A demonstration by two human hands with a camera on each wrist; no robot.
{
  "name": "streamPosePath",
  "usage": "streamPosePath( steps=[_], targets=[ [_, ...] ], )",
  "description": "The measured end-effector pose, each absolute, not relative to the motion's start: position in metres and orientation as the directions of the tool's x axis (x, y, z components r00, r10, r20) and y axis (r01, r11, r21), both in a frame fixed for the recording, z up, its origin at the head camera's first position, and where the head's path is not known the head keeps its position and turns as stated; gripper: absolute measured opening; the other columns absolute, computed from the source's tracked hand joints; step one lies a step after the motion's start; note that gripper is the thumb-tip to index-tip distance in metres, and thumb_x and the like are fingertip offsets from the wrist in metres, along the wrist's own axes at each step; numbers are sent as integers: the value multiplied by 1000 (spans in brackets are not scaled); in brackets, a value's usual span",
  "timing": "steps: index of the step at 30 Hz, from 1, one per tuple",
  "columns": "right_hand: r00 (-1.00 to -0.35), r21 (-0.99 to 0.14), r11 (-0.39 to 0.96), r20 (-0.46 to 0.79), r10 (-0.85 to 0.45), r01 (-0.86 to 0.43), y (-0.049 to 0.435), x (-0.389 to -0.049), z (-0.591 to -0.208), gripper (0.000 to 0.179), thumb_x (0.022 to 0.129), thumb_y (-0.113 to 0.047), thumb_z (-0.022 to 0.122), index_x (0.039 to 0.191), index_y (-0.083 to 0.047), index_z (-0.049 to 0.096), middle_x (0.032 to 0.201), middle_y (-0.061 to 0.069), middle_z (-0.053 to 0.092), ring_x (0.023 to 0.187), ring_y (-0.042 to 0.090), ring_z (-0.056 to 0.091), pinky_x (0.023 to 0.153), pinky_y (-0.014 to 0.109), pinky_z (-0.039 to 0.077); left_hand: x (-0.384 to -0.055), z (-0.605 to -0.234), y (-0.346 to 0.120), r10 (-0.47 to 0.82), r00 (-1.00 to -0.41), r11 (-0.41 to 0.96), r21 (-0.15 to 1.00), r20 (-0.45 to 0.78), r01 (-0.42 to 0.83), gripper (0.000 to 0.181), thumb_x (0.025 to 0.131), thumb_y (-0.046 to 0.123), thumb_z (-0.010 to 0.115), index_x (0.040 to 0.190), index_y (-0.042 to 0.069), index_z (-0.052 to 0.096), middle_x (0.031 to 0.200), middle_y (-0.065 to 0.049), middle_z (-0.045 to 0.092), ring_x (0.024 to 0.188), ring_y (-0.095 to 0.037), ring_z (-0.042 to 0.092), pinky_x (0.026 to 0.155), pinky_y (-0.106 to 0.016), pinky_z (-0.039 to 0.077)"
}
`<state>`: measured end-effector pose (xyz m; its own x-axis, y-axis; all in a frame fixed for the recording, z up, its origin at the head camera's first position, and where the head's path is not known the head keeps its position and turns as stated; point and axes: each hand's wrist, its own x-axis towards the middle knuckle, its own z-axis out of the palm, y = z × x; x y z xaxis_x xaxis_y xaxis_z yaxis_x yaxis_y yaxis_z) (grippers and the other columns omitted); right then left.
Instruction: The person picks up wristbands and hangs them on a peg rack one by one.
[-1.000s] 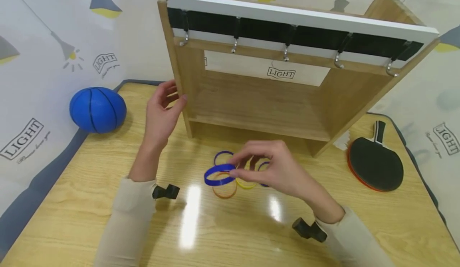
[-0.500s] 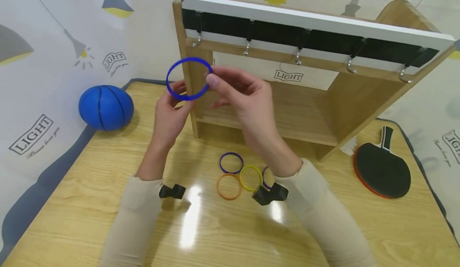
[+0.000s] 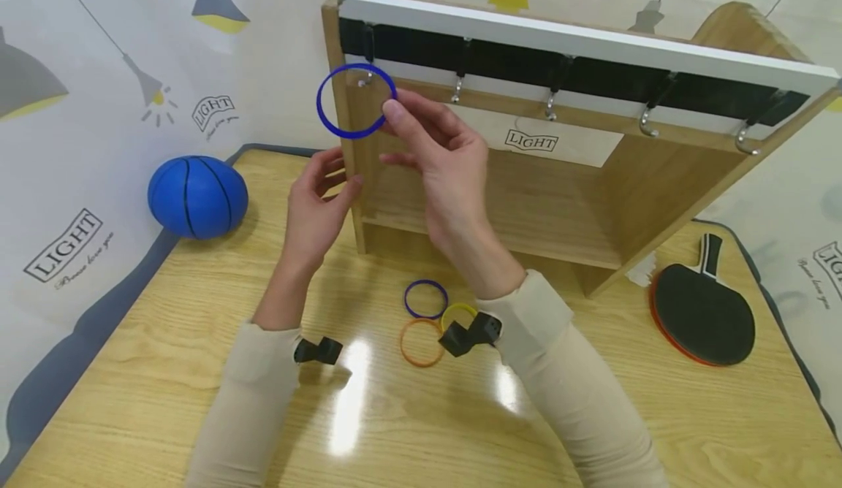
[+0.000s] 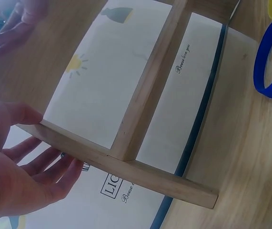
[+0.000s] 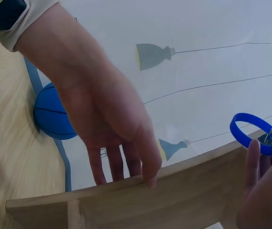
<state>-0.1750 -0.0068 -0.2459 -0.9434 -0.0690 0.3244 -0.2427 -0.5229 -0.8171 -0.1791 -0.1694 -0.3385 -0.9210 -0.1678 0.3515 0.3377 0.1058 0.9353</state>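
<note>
A blue silicone wristband (image 3: pixel 352 134) is pinched between the thumb and fingers of my right hand (image 3: pixel 454 163). In the head view the band overlaps the leftmost metal hook (image 3: pixel 365 79); the right wrist view shows the hook's tip inside the ring (image 5: pixel 234 128). My left hand (image 3: pixel 316 214) grips the left side panel of the wooden rack (image 3: pixel 487 188). The left wrist view shows its thumb on one face of that panel (image 4: pixel 102 155) and the fingers on the other. On the table lie another blue wristband (image 3: pixel 406 299), an orange one (image 3: pixel 402 343) and a yellow one (image 3: pixel 458 305), partly covered.
More hooks (image 3: pixel 551 108) hang along the rack's black and white bar. A blue basketball (image 3: pixel 197 197) sits at the left of the table (image 3: pixel 145 371). To the right lies a black table tennis paddle (image 3: pixel 704 316) with a red underside. Printed sheeting (image 3: pixel 283 57) stands behind.
My right hand has lifted the blue wristband from above the loose bands up to the leftmost hook. The left hand keeps its hold on the panel. The head view has shifted slightly.
</note>
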Motion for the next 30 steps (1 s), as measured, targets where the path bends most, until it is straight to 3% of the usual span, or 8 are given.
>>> streamPosePath(
  steps=[24,30],
  targets=[
    [-938,-842,-476,335,-92,-254,5,-180,-265,24,90,-8,71,114,-2,71,109,15,70,97,30,68,69,37,57,-180,-338,-170,-168,-926,138,938,339,319,42,92,18,69,132,11,57,128,-7,60,114,-23,58,91,-38,50],
    [-926,-875,-370,367,-91,-311,29,-169,-280,26,90,-10,72,115,-4,70,114,14,68,97,32,66,68,38,57,-178,-335,-169,-166,-929,133,941,330,310,44,92,14,68,133,7,56,129,-10,59,115,-24,58,90,-36,50]
  ],
)
